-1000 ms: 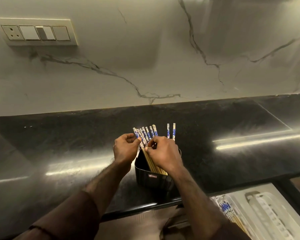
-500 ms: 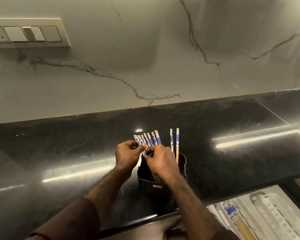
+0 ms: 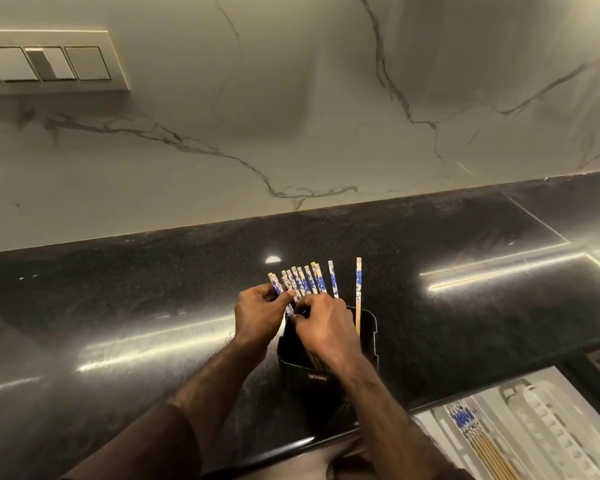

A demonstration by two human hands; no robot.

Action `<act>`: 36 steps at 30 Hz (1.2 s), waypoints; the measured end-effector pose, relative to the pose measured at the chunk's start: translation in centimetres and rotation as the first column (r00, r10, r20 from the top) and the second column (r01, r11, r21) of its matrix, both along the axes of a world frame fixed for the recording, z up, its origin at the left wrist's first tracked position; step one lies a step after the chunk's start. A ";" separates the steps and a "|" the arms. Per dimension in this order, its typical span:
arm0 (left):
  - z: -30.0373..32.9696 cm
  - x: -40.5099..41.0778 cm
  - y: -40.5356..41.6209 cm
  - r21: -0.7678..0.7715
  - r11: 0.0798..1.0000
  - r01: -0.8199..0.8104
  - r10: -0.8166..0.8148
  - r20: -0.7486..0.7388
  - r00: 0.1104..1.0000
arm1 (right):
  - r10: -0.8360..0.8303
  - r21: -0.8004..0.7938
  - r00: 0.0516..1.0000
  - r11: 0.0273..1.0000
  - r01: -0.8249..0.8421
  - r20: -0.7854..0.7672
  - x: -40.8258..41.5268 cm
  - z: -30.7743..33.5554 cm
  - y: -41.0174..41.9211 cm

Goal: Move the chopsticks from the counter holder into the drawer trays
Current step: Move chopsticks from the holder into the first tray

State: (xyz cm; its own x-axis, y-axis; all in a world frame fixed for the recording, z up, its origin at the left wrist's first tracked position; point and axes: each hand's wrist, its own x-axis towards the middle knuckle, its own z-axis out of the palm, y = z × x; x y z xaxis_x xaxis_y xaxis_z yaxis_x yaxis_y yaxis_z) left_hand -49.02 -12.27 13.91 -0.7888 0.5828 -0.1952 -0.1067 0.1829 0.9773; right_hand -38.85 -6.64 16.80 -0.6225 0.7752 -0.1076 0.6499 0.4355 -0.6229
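A black holder (image 3: 368, 337) stands on the dark counter near its front edge. Several bamboo chopsticks with blue-and-white tops (image 3: 307, 280) fan out of it to the left. One chopstick (image 3: 358, 296) stands apart, upright at the holder's right side. My left hand (image 3: 257, 315) pinches the leftmost chopsticks of the fan. My right hand (image 3: 323, 327) is over the holder's mouth, its fingers curled around the fan's shafts. In the open drawer at the lower right, a white tray (image 3: 541, 427) holds several more chopsticks (image 3: 478, 438).
The black stone counter (image 3: 118, 306) stretches wide left and right of the holder. A marble backsplash rises behind it, with a switch plate (image 3: 49, 62) at the upper left. The drawer's dark frame edge (image 3: 589, 372) is at the right.
The fan of chopsticks has spread wider and one has come to stand alone at the right. Both hands stay on the bundle; the view has shifted slightly right.
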 end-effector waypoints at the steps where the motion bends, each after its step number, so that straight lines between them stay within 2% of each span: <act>1: 0.0 0.0 0.0 0.006 1.000 0.004 -0.004 0.001 1.000 | 0.003 -0.002 1.000 1.000 -0.003 -0.001 0.0 0.0 0.0; 7: 0.0 -0.1 -0.1 -0.020 1.000 -0.020 0.019 -0.032 0.999 | 0.013 0.002 0.999 1.000 -0.013 -0.031 0.4 -0.1 -0.2; 14: 0.5 0.3 0.1 -0.059 0.997 -0.043 0.038 -0.078 0.996 | -0.071 0.088 0.993 0.993 0.079 -0.099 0.6 0.0 -0.6; 22: 1.2 0.9 0.4 -0.115 0.988 -0.108 0.092 -0.134 0.987 | -0.026 0.037 0.999 0.999 0.027 -0.044 0.6 0.1 -1.0; 29: 1.7 1.3 0.1 -0.150 0.976 -0.157 0.129 -0.185 0.974 | -0.029 0.041 0.998 0.999 0.032 -0.057 0.8 0.3 -1.1; 36: 3.6 1.2 0.2 -0.074 0.961 -0.267 0.250 -0.186 0.950 | 0.013 0.033 0.999 0.999 -0.011 -0.051 1.0 0.6 -0.9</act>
State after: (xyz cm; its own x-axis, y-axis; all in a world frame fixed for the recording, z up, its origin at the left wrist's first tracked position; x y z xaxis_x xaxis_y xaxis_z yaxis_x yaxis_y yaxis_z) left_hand -47.82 -12.06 17.56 -0.9365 0.3396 -0.0874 0.0065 0.2661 0.9639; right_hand -37.82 -7.50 17.40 -0.6356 0.7703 -0.0502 0.6125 0.4637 -0.6402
